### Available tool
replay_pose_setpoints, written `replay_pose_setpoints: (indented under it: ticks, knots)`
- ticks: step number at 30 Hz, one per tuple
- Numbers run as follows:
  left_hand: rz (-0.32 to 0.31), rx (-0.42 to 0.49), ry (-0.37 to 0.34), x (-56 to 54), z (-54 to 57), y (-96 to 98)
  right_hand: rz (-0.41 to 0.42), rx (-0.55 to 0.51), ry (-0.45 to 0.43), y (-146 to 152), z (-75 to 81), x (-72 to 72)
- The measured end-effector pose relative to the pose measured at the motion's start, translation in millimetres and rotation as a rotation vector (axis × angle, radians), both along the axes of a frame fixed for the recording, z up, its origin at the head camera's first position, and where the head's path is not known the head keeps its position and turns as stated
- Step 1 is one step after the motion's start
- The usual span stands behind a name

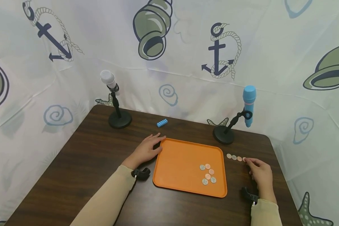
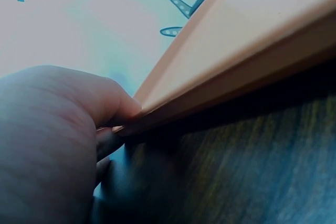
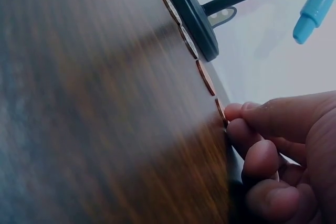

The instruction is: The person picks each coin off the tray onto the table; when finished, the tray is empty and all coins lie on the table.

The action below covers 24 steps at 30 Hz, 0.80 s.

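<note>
At the far left corner of an orange tray (image 1: 183, 166), my left hand (image 1: 146, 151) grips the rim between thumb and fingers; the left wrist view shows the thumb (image 2: 118, 103) against that corner. Several copper and silver coins, among them a silver coin (image 1: 205, 181), lie flat in the tray's right half. Right of the tray, a short row of coins runs along the dark table. My right hand (image 1: 261, 175) pinches the copper coin (image 3: 221, 110) at the row's right end, its fingertips low at the table. Beside that coin is another copper coin (image 3: 205, 78).
A black stand (image 1: 223, 135) holding a blue microphone (image 1: 249, 102) rises behind the coin row. Another stand (image 1: 120, 119) with a white microphone (image 1: 108, 78) stands at the back left. A blue toy brick (image 1: 162, 123) lies behind the tray. Patterned cloth (image 1: 186, 91) hangs behind the table (image 1: 87, 157).
</note>
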State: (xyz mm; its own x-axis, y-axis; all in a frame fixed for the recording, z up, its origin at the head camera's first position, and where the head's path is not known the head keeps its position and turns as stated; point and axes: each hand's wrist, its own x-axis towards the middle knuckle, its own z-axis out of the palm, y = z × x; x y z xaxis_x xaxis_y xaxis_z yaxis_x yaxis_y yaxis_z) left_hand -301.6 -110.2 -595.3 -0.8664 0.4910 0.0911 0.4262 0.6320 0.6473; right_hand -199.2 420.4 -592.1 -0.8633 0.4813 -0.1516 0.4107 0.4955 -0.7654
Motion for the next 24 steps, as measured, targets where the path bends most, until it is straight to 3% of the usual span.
replay_pose_setpoints:
  ticks: [15,20,24]
  knots:
    - [0.022,-0.004,0.021,-2.0,-2.4,-1.8,-0.063,-0.161,0.117,-3.7,5.1,-2.4]
    - [0.024,-0.021,0.013,-0.2,-2.5,-2.7,-0.015,-0.089,0.066,-14.5,9.3,-2.4]
    - [0.019,-0.014,0.000,3.1,-2.0,-2.9,0.109,0.034,0.005,-33.6,25.4,-0.6]
